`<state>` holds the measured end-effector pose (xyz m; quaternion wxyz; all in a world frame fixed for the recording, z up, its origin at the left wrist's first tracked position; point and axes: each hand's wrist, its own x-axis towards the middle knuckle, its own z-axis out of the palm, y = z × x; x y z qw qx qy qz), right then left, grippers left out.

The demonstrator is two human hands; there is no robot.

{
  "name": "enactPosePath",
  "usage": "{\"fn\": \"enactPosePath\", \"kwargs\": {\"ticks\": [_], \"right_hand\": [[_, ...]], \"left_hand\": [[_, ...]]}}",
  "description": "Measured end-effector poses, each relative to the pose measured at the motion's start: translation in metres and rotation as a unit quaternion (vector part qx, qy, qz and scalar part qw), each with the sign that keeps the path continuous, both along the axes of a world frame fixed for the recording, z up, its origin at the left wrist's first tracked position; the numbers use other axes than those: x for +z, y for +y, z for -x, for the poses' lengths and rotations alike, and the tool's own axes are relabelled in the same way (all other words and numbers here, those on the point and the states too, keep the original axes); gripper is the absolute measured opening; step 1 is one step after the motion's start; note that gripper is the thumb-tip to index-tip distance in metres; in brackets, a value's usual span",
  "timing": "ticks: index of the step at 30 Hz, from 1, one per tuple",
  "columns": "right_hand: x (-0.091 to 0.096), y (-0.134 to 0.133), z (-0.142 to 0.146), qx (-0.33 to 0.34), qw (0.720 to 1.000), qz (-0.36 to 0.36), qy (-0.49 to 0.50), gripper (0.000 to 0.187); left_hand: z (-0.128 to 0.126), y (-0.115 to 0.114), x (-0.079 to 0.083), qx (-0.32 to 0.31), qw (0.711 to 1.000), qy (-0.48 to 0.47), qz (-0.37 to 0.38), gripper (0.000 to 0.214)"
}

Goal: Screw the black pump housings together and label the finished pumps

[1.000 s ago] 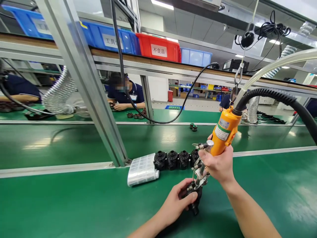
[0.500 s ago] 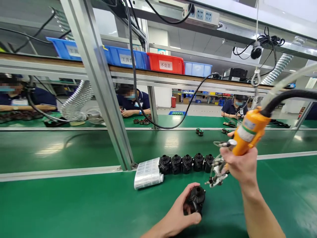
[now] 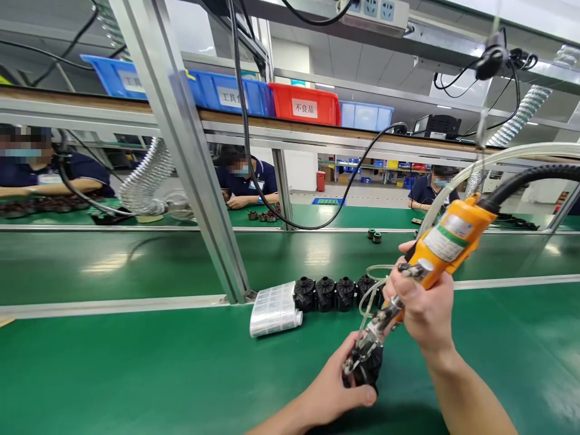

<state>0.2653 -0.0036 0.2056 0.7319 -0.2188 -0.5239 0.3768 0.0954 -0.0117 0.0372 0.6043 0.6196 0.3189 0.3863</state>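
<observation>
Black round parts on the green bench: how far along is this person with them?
Perhaps done: a row of black parts stands beside a clear plastic pack; finished or waiting, I cannot tell. In hand: the left hand holds one black part on the green bench, while the right hand holds the orange driver with its tip on it. Left: at least this one.
</observation>
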Motion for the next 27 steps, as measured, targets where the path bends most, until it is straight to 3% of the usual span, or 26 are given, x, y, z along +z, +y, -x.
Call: {"fn": "enactPosePath", "kwargs": {"ticks": [4, 8, 15, 22, 27], "right_hand": [[-0.007, 0.005, 0.006, 0.028, 1.0, 0.009, -0.01, 0.059], [-0.003, 0.001, 0.004, 0.029, 0.999, 0.012, -0.026, 0.058], [0.009, -0.011, 0.025, -0.025, 0.997, 0.012, -0.075, 0.05], [0.001, -0.008, 0.043, 0.04, 0.992, 0.045, -0.113, 0.04], [-0.007, -0.002, 0.042, 0.034, 0.996, 0.042, -0.077, 0.051]], "left_hand": [[-0.001, -0.001, 0.005, -0.012, 1.0, 0.013, 0.015, 0.111], [-0.001, 0.0, 0.004, -0.005, 1.0, 0.014, -0.001, 0.108], [0.004, -0.001, 0.001, -0.01, 0.998, 0.062, -0.014, 0.075], [0.003, -0.002, 0.002, 0.034, 0.992, 0.122, -0.029, 0.091], [0.001, -0.003, 0.003, -0.001, 0.997, 0.08, -0.011, 0.085]]}}
